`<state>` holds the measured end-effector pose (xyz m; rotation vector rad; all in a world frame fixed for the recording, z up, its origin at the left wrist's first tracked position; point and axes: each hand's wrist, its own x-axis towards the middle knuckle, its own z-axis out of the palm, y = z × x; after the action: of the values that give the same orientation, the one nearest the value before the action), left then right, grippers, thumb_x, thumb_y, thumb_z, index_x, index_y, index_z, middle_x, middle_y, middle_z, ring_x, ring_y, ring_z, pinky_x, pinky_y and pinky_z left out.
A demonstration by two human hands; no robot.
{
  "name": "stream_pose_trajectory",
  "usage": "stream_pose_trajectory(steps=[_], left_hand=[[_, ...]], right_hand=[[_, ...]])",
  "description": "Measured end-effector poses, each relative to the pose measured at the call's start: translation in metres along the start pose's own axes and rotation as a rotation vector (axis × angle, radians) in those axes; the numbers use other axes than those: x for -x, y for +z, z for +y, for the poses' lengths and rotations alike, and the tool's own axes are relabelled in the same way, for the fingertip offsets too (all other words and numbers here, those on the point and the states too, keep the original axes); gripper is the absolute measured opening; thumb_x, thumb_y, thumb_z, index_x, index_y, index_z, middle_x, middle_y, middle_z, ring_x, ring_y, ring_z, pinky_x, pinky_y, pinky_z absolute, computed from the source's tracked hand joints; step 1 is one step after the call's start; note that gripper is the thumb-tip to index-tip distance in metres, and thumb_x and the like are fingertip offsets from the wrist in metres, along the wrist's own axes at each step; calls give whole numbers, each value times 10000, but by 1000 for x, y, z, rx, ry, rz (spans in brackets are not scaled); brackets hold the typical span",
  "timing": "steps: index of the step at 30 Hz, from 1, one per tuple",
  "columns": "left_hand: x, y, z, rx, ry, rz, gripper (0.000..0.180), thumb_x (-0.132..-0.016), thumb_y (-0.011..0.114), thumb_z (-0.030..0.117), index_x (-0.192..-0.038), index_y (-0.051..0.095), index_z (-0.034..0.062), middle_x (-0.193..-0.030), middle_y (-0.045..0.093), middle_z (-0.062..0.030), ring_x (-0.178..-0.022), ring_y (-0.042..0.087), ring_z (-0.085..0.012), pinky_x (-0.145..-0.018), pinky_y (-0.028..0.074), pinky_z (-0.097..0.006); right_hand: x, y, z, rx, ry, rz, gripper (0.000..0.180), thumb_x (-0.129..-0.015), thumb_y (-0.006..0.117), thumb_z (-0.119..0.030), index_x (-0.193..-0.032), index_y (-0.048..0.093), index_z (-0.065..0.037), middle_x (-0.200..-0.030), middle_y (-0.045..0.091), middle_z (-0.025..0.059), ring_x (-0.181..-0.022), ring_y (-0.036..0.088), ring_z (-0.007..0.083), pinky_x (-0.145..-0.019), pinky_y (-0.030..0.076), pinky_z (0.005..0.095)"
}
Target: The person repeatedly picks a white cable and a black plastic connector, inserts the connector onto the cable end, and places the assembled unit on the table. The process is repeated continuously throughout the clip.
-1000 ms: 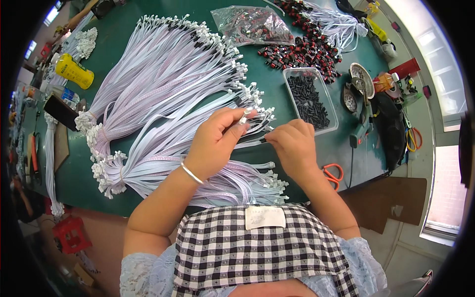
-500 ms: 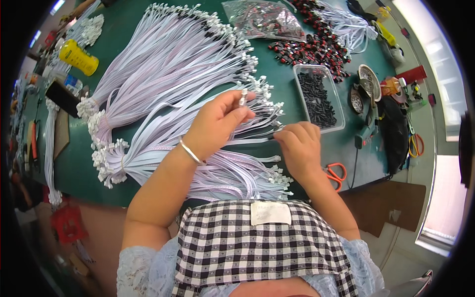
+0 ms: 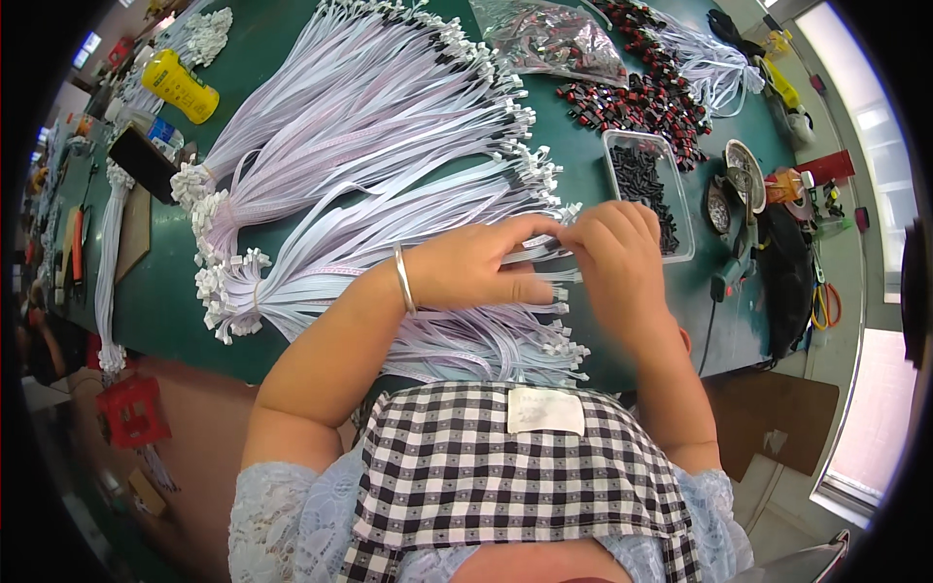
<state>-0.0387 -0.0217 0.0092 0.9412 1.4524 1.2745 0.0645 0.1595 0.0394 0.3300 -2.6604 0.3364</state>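
1. Flat ribbon cables (image 3: 369, 126), pale purple with little white plugs on the ends, lie in big fans all over the green table (image 3: 155, 291).
2. I see my left hand (image 3: 476, 267) and my right hand (image 3: 617, 257) close together, fingertips almost touching.
3. Both hands pinch the end of one thin cable, just above the pile near my tummy.
4. Right next to my right hand sits a clear tray (image 3: 646, 189) with small black bits in it.
5. Little red and black parts (image 3: 637, 97) lie farther back, beside a clear bag (image 3: 554, 39).
6. I think lots of work is left, because so many cables wait. I cannot tell which ones are done.
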Motion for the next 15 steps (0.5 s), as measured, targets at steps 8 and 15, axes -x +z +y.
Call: stream_pose_trajectory(steps=[8,15], left_hand=[[-2,13,11,-429,61,129,864,-701,688,130,-1448,254,122,-745,598,-160,-698,598,-325,-719,478,-387],[-2,16,-4,-847,467,383,400,-762,557,-13,-1150,596,72,-957,647,-129,-820,614,-310,-749,487,-369]], right_hand=[[8,7,13,-178,151,-124,69,-761,629,-80,-803,588,-116,-786,574,8,-823,543,218,-786,365,362],[18,15,14,-74,159,-109,151,-701,612,-20,-799,584,-132,-786,570,-2,-815,538,203,-782,364,351]])
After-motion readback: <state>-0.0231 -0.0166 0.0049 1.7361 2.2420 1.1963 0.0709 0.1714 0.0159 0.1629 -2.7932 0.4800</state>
